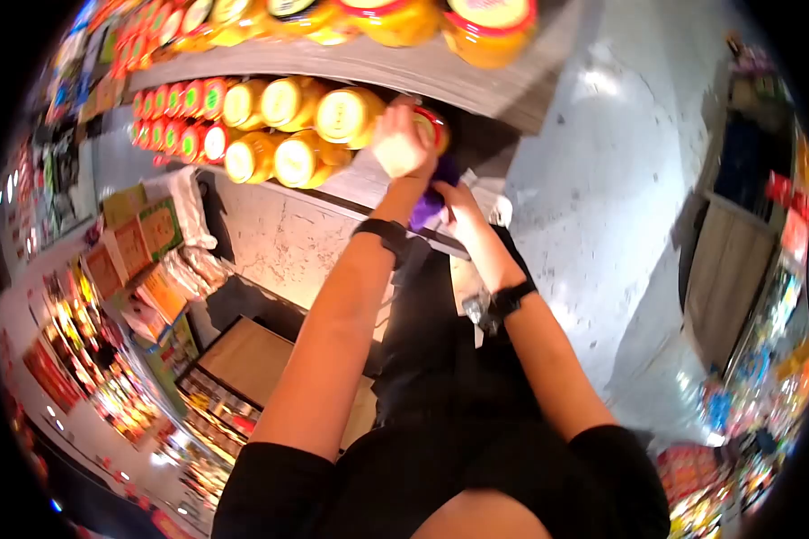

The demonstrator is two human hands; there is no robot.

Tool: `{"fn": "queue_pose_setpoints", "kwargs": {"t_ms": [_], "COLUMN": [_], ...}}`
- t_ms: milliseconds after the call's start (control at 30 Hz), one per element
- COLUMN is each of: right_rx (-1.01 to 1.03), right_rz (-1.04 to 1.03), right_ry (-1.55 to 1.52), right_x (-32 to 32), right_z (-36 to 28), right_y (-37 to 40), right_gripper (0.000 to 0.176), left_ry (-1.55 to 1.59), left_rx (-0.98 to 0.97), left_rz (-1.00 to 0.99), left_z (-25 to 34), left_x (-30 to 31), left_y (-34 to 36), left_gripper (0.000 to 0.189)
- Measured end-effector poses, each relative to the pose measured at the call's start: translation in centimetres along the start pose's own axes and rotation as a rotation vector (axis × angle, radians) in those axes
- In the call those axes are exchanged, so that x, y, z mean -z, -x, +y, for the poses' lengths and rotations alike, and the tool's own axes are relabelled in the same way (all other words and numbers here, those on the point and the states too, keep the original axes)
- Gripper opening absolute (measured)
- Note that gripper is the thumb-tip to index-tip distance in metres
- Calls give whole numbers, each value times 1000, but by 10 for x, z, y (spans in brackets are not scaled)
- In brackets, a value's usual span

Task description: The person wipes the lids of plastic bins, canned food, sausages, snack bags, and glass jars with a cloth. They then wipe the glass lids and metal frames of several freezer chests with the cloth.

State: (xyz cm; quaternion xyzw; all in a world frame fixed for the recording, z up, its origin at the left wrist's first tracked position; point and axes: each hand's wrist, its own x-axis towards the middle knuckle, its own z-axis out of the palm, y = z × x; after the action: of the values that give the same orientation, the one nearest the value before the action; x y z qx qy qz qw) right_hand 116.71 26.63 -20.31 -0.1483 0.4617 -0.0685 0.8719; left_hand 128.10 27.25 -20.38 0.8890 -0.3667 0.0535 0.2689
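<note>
My left hand (401,144) reaches onto the lower shelf, fingers curled around the side of a jar (440,131) with a red-rimmed lid. The far fingertips are partly hidden. Just below, my right hand (458,205) grips a bunched purple cloth (432,196) by the shelf's front edge. Left of my left hand stand yellow jars (349,117) with pale round lids, lying with their lids facing me, stacked in two levels.
Orange jars (490,27) line the upper shelf (333,65). Smaller red-lidded jars (189,99) fill the lower shelf's far left. Cartons (144,238) stand below on the left. Grey floor (593,207) extends to the right, with another display unit (728,278) beyond it.
</note>
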Motion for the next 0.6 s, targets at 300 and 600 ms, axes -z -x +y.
{"fn": "queue_pose_setpoints", "kwargs": {"t_ms": [300,600], "right_rx": [-54,1161], "right_rz": [-226,-622], "right_ry": [398,1377], "right_x": [23,-121], "right_z": [25,53], "right_y": [9,-13], "right_gripper": [30,60], "left_ry": [107,-263], "left_rx": [-183,181], "left_rz": [88,39], "left_z": [-47,-179], "left_x": [88,73], "left_y": [2,-2], "left_gripper": [43,53]}}
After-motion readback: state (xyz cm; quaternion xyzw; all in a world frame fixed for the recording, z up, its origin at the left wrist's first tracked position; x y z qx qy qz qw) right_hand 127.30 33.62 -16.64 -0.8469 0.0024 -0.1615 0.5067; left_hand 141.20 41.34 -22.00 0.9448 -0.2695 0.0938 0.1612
